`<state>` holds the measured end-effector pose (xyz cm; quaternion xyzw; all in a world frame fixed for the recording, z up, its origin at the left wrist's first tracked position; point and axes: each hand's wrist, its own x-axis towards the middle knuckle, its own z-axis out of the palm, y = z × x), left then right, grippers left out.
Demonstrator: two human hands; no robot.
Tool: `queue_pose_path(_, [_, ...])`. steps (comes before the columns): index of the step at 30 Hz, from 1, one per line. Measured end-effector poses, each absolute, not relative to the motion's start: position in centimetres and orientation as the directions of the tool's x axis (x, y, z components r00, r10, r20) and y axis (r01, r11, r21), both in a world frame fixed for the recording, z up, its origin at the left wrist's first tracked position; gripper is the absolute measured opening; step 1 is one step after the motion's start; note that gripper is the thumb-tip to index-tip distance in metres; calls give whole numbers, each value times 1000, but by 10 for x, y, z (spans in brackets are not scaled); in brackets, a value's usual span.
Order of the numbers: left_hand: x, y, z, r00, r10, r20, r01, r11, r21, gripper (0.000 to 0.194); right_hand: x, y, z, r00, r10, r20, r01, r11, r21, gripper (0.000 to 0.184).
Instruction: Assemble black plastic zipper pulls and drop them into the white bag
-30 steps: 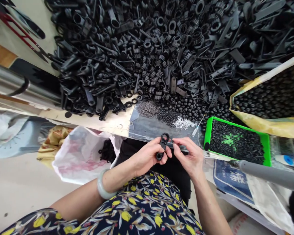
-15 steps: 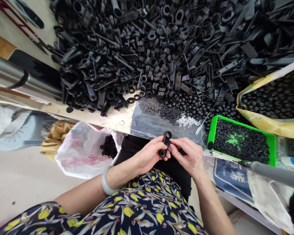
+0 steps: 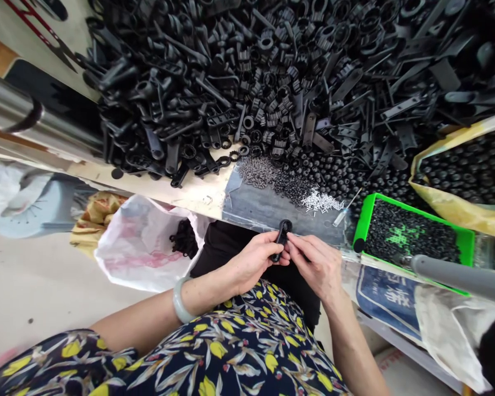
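Just off the table's front edge, my left hand (image 3: pixel 258 256) is closed around a black plastic part (image 3: pixel 284 234) that has a ring at its far end. The fingertips of my right hand (image 3: pixel 313 261) are pinched together against the right side of that part, near the ring. Whatever lies between those fingertips is too small or hidden to make out. Beyond the hands, on a grey mat (image 3: pixel 256 206), lie a heap of small white pins (image 3: pixel 322 202), a heap of tiny grey pieces (image 3: pixel 258 171) and a thin tool with a clear handle (image 3: pixel 341 215).
Black plastic parts (image 3: pixel 169 99) are piled across the table. At right stand a green tray (image 3: pixel 472 253) of small black pieces and a yellow-edged bag (image 3: pixel 449 206) of black balls. A grey bar (image 3: pixel 457 273) juts in below. A white bag (image 3: pixel 127 247) hangs at left.
My right fingertips have come from slightly apart to touching the black part. That part has turned in my left hand, its ring now seen more edge-on. The view has shifted a little.
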<state>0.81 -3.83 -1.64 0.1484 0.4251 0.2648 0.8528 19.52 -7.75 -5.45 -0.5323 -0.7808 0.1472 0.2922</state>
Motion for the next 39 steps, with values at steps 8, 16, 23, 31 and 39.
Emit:
queue_pose_path(8, [11,-42,-18,514,597,-617,-316,800,511,18,194,-75,-49,-289,905,313,771,414,-484,25])
queue_pose_path(16, [14,-44,-19,500,620,-605,-342,783,520,18,195,-72,-48,-340,867,365,777,477,-411,27])
queue_pose_path(23, [14,-45,-21,494,633,-597,-365,774,518,18,200,-74,-49,-396,850,346,784,509,-354,36])
queue_pose_path(31, [15,-46,-25,488,620,-614,-359,784,507,20,197,-75,-52,-370,848,380,811,494,-312,33])
queue_pose_path(39, [16,-44,-25,486,620,-616,-401,785,473,19,197,-76,-53,-357,872,334,839,457,-296,29])
